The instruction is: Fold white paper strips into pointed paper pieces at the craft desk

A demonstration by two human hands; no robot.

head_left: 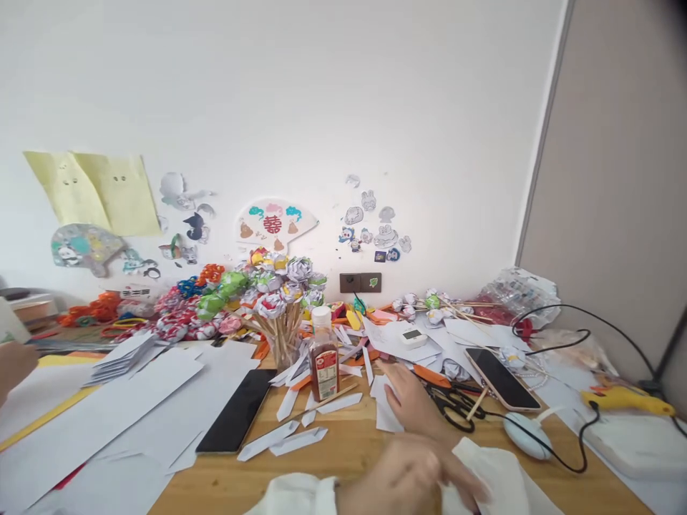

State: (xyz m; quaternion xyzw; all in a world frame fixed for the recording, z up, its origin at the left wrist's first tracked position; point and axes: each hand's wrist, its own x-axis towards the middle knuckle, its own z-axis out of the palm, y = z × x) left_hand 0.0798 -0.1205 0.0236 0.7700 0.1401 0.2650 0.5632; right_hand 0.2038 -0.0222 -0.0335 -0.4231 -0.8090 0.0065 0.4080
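My right hand (413,400) reaches up and left over the table, fingers stretched out beside a small white paper piece (385,411), with nothing visible in it. My left hand (405,472) crosses low in front of my right wrist, its fingers over the white right sleeve (497,468). That hand is smeared by motion, and I cannot make out its grip. Right of my right hand lie black-handled scissors (456,418). To the left stand a bottle (325,365) with a white cap and several folded paper strips (298,441).
A black phone (236,411) and white paper sheets (129,422) lie left. Paper flowers on sticks (279,307) stand behind. Right are another phone (504,379), a yellow glue gun (627,400), a black cable and a white mouse-shaped object (527,435). Another person's hand (16,365) shows far left.
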